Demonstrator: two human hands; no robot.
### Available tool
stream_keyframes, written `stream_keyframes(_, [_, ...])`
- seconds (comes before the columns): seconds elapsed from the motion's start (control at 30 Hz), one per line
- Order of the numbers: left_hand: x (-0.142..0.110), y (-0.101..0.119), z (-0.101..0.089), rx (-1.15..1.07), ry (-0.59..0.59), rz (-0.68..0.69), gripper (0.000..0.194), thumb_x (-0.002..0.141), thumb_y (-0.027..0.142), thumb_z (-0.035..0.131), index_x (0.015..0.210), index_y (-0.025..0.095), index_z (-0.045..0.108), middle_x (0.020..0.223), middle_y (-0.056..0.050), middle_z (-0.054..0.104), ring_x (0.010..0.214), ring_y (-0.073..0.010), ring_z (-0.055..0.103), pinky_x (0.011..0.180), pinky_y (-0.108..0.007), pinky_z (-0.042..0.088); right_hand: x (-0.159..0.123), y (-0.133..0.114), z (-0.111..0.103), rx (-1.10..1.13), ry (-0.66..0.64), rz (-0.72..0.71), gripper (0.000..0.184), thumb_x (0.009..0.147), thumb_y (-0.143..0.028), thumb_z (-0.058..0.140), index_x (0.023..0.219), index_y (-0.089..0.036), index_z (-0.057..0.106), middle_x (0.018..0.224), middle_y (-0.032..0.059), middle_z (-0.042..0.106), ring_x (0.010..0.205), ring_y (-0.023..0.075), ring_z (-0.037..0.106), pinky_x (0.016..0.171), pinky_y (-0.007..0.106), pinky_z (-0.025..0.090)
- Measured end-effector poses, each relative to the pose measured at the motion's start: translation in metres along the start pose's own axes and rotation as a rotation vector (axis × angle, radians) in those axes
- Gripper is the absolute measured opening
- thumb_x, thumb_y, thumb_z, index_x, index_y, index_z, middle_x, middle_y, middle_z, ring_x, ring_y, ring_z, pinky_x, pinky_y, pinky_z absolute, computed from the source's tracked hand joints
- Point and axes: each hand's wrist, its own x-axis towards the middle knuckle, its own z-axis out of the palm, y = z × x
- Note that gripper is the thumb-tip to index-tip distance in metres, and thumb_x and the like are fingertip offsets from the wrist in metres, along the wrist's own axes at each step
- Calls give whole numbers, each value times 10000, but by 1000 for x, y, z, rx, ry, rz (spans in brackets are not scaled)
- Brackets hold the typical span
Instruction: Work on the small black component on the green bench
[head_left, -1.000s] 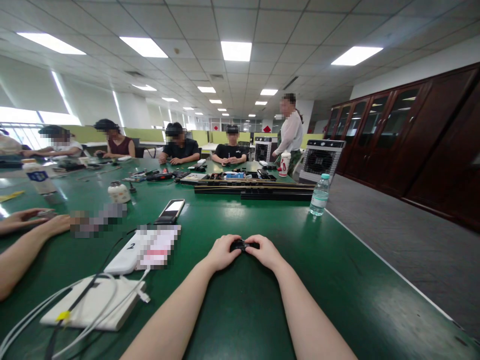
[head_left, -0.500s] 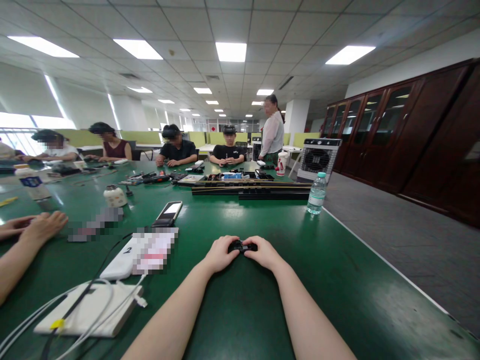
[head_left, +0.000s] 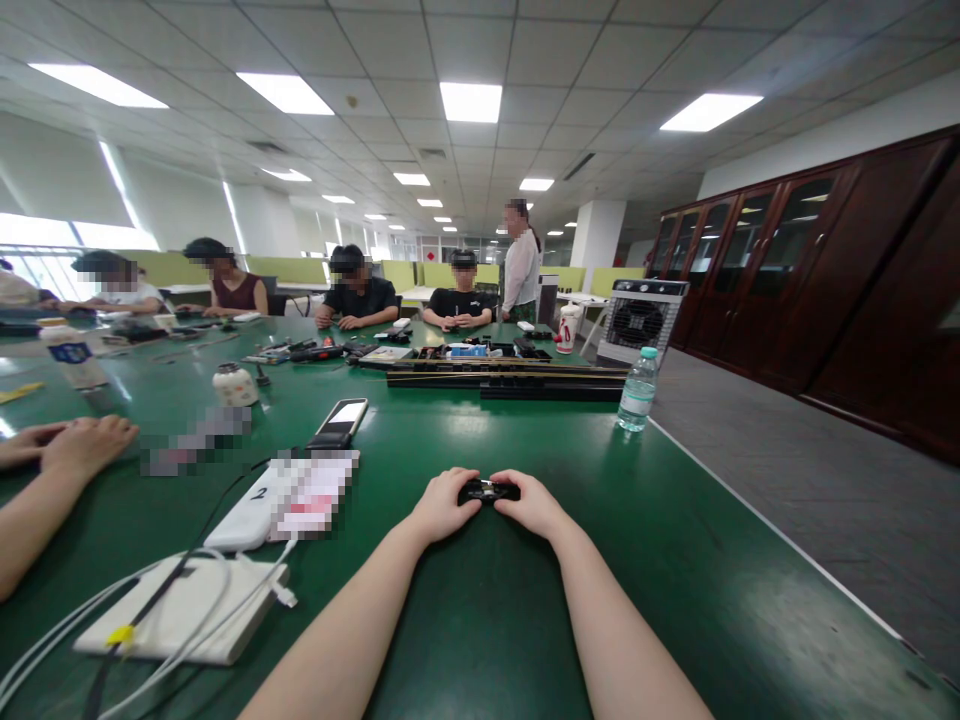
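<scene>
A small black object [head_left: 487,492] with a bright, light-coloured part on top lies between my hands, low at the green table [head_left: 487,620]. Its exact kind is too small to make out. My left hand [head_left: 444,503] grips its left end, thumb in front and fingers curled behind. At the right end, my right hand [head_left: 531,502] holds it the same way. Both hands are closed on the one object, and the fingers cover its ends.
Left of my arms lie a white power bank [head_left: 251,510], a white box [head_left: 176,615] with cables and a phone [head_left: 341,422]. Black rails [head_left: 555,386] stretch across further back, beside a water bottle [head_left: 637,392]. Another person's hands [head_left: 82,450] rest at left; several people sit beyond.
The whole view has shifted slightly. The black object's upper side now looks different, with a bright part showing in the middle. The standing person has moved left. Both my hands keep their grip.
</scene>
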Motion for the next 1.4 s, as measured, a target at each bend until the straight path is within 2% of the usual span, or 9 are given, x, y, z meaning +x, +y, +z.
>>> stream_keyframes(0.3, [0, 1, 0, -3, -7, -6, 411, 793, 321, 552, 1181, 186, 536, 1157, -76, 582, 1056, -227, 536, 931, -345, 409, 0, -1, 1, 0, 21, 4, 347, 656, -208, 624, 1003, -177, 621, 1020, 64, 664, 967, 214, 603, 895, 366, 451])
stream_keyframes(0.83, [0, 2, -2, -11, -12, -14, 327, 794, 290, 556, 1111, 210, 570, 1110, -59, 601, 1012, -219, 544, 910, -345, 417, -1, -1, 1, 16, 14, 7, 323, 648, -187, 626, 971, -195, 636, 995, 45, 673, 952, 209, 607, 894, 362, 448])
stream_keyframes(1.03, [1, 0, 0, -5, -15, -20, 364, 801, 217, 520, 1163, 204, 540, 1164, -65, 577, 1067, -220, 518, 946, -351, 394, -1, -1, 1, 9, 11, -1, 284, 672, -180, 600, 952, -193, 642, 968, 40, 678, 927, 200, 611, 887, 354, 447])
stream_keyframes(1.4, [2, -1, -1, 0, -35, -43, 377, 805, 186, 487, 1177, 215, 539, 1168, -59, 579, 1072, -210, 519, 960, -345, 392, 0, 0, 2, -2, 21, 1, 263, 692, -181, 590, 947, -211, 646, 971, 33, 680, 930, 200, 613, 888, 355, 448])
